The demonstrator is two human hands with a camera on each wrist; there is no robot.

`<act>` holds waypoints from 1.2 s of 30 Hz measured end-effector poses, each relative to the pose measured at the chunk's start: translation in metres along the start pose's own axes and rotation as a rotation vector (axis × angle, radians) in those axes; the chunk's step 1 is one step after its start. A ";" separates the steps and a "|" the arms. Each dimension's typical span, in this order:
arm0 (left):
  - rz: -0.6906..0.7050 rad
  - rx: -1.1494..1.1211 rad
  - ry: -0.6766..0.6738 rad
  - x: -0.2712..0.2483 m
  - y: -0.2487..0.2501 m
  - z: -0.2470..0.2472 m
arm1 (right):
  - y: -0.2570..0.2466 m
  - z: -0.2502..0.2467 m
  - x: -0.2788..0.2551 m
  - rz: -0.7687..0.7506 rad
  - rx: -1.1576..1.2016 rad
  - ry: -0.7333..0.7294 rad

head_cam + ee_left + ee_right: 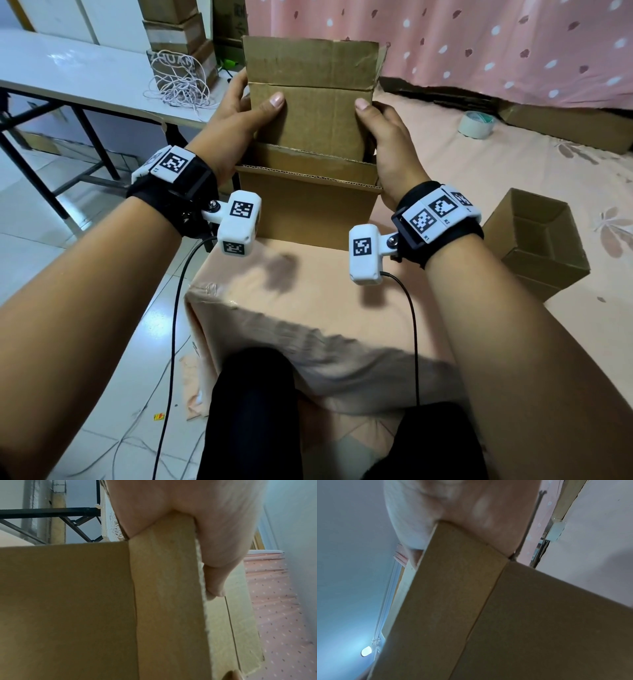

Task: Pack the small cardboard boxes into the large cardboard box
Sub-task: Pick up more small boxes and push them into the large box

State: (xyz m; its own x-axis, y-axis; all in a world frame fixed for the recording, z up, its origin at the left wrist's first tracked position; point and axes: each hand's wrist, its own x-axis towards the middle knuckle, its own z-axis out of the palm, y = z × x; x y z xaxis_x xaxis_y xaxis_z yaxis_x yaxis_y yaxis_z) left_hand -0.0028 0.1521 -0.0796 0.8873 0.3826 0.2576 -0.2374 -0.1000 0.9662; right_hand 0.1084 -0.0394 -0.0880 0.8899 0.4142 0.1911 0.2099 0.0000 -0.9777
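Observation:
A small brown cardboard box (308,116) stands upright in the mouth of the large cardboard box (308,205), its lower part below the large box's near rim. My left hand (239,113) grips its left side and my right hand (383,137) grips its right side, both thumbs lying on the near face. Behind it rises a wide cardboard flap (308,58). In the left wrist view the left hand (188,520) wraps the box edge (163,588). The right wrist view has the right hand (462,507) clasping the box edge (453,588). The large box's inside is hidden.
Another small open cardboard box (537,240) lies on the peach cloth to the right. A tape roll (476,124) sits further back right. A white table (68,68) with a coil of cord (181,85) stands to the left. More cartons are stacked behind.

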 end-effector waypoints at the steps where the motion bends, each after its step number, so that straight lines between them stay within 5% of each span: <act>1: -0.002 -0.009 0.001 0.000 -0.001 0.000 | 0.000 0.000 0.000 -0.003 0.004 0.004; 36: 0.134 0.015 -0.073 0.000 -0.010 -0.005 | 0.009 -0.004 -0.005 -0.062 0.011 -0.015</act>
State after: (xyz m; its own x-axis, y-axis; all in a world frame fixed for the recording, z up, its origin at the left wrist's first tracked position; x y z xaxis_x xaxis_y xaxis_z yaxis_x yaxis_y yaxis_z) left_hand -0.0027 0.1572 -0.0895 0.8745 0.2976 0.3830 -0.3500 -0.1594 0.9231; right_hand 0.1073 -0.0456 -0.0975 0.8693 0.4265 0.2498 0.2596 0.0362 -0.9650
